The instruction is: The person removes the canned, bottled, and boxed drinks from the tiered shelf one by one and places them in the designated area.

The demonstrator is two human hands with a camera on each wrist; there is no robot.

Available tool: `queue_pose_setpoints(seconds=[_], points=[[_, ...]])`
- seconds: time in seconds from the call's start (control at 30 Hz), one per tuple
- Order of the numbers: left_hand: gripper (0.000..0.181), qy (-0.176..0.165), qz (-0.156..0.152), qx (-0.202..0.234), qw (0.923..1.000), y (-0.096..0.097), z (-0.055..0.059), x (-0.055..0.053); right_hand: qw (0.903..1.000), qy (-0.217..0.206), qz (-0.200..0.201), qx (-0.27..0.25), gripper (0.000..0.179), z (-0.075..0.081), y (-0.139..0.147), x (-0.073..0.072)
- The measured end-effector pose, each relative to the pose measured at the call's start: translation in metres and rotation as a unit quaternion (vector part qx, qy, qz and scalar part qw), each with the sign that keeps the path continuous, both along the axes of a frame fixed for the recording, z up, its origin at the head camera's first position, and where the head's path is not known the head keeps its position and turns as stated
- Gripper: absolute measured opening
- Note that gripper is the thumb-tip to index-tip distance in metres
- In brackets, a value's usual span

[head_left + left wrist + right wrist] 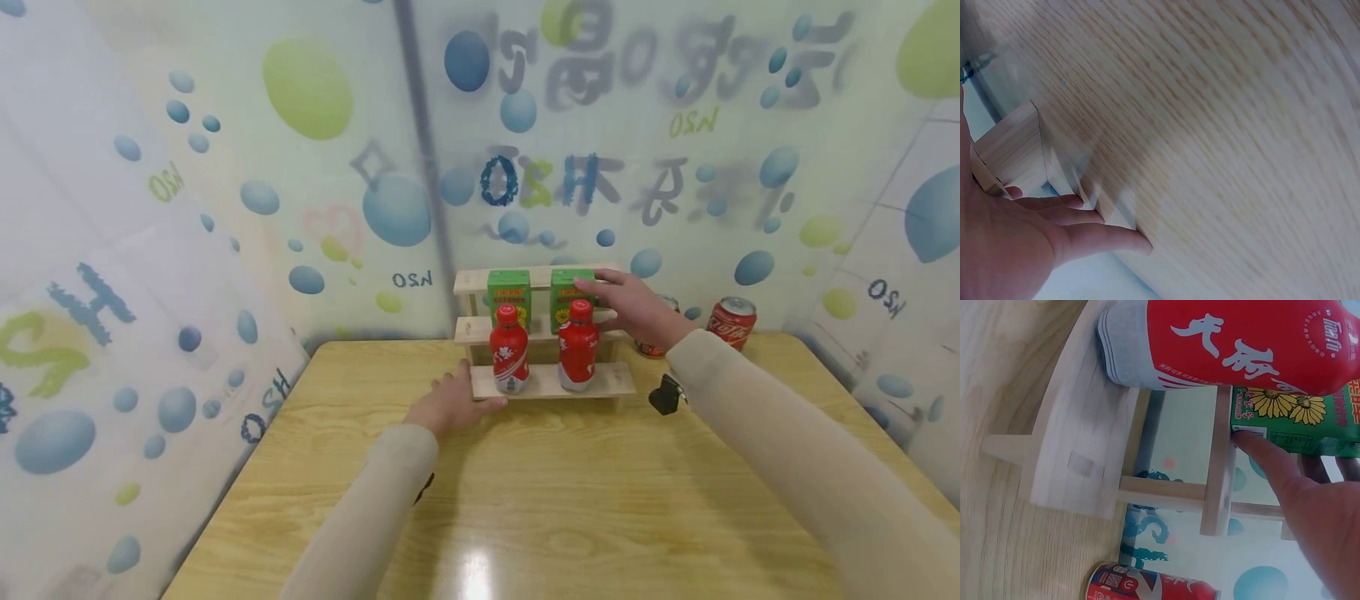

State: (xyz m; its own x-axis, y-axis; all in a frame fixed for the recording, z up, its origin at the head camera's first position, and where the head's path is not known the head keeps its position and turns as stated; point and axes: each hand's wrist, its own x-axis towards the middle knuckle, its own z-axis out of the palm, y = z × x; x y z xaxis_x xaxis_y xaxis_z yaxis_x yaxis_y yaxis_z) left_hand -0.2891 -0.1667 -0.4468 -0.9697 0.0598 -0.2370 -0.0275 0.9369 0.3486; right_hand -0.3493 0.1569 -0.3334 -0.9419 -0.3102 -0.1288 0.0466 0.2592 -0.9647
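Observation:
A small tiered wooden rack [551, 382] stands on the table. My left hand [450, 403] holds its lower left corner, thumb along the front edge. In the left wrist view, the other fingers [1110, 239] of that hand stretch out low over the wood-grain tabletop. On the middle tier stand two green drink cartons with yellow flowers; my right hand [630, 302] grips the right carton [1285, 419], thumb at its bottom corner and fingers partly hidden behind it. The left carton [510, 292] is untouched. Two red-capped bottles, a left one [510, 354] and a right one [578, 350], stand upright on the bottom tier.
To the right of the rack stand two red cans, the nearer one [1147, 584] partly behind my right arm and the other can [732, 321] farther right. A printed curtain [337, 208] with blue and green dots hangs behind and beside the table [570, 500].

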Motion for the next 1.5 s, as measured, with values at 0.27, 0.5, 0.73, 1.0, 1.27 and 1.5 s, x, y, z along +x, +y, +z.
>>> queue_pose_setpoints(seconds=[0.27,0.5,0.73,1.0,1.27,1.5], points=[[0.13,-0.005,-0.007,0.0,1.0,0.002,0.001,0.001,0.9995,-0.022,-0.009,-0.022,0.094,-0.001,0.001,-0.001],[0.13,-0.008,-0.01,0.001,0.9999,0.003,-0.001,-0.002,0.9997,-0.009,-0.012,-0.017,0.092,-0.001,0.002,0.001],[0.127,-0.008,-0.006,0.0,1.0,0.003,-0.002,-0.004,0.999,0.039,-0.013,0.019,0.087,0.001,0.002,0.006],[0.126,-0.01,-0.008,0.001,0.9999,0.002,-0.001,-0.003,0.9946,0.088,-0.015,0.054,0.082,-0.004,0.022,0.011],[0.124,-0.008,-0.009,-0.006,0.9999,0.0,0.001,-0.002,0.992,0.094,-0.02,0.082,0.089,0.007,0.053,0.025],[0.124,-0.008,-0.012,-0.009,0.9999,0.0,0.003,-0.002,0.9879,0.096,-0.027,0.118,0.084,0.011,0.087,0.04]])
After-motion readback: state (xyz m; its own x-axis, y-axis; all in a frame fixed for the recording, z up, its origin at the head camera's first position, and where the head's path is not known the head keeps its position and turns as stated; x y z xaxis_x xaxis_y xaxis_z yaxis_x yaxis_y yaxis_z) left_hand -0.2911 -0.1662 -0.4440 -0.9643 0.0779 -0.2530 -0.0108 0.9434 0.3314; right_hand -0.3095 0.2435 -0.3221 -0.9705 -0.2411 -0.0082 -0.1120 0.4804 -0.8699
